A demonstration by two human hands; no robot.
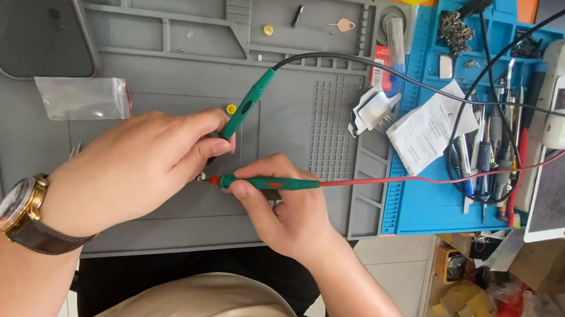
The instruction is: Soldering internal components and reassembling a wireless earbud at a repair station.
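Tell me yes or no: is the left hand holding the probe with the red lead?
No, the left hand holds the green probe with the black lead, while the right hand grips the red-lead probe.

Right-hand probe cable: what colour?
Red; the cable runs from the green probe in the right hand. Head view.

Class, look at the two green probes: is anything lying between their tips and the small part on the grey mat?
Nothing visible. The left hand and right hand each hold a probe, and both tips meet at the small part on the mat; fingers partly hide it.
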